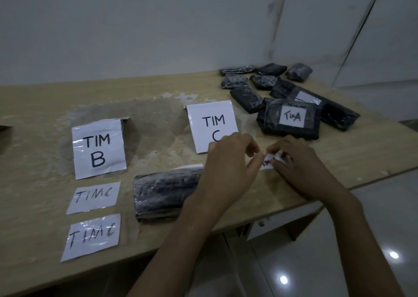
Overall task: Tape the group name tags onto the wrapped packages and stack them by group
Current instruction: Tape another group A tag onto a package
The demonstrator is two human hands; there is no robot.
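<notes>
The left hand [226,163] and right hand [300,167] each pinch an edge of a small name tag [267,162] (lettering mostly hidden) low over the tabletop [158,106], just right of a black wrapped package [162,192].

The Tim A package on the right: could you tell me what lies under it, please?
Under the Tim A package, another dark wrapped package sticks out rightward, part of its white tag showing; the tag's writing is covered.

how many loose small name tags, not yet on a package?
3. The upper tag and lower tag lie on the table below the TIM B sign; the third tag is pinched between the left hand and right hand. Others may hide under the hands.
</notes>
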